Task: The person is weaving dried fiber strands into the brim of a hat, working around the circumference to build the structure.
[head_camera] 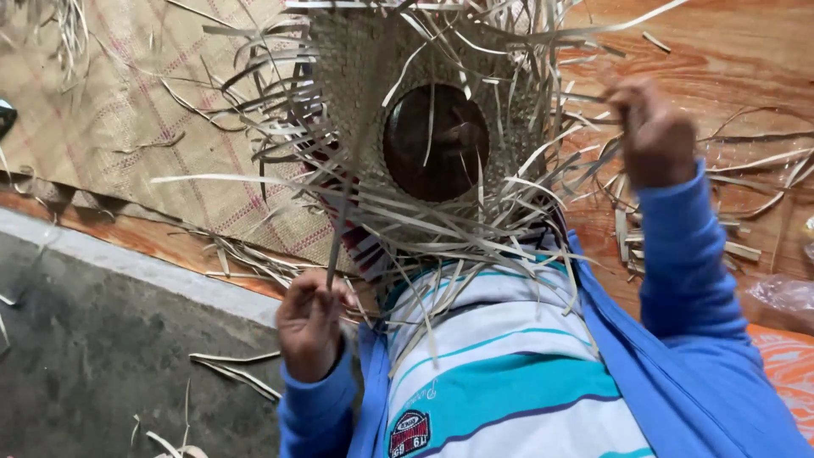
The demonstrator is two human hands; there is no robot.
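Observation:
A half-woven straw piece (365,76) with a round dark hole in its middle lies in front of my chest, loose pale strips sticking out all around it. My left hand (309,326) is low on the left, its fingers closed on one long strip (339,229) that hangs from the weave's lower edge. On the upper right, my right hand (655,136) is raised, blurred, and pinches the ends of strips at the weave's right side. Both arms wear blue sleeves.
A woven mat (127,110) with faint red lines lies at the upper left on a wooden floor (729,59). Grey concrete (93,356) with loose strips is at the lower left. A clear plastic bag (784,297) and orange cloth (788,365) sit at right.

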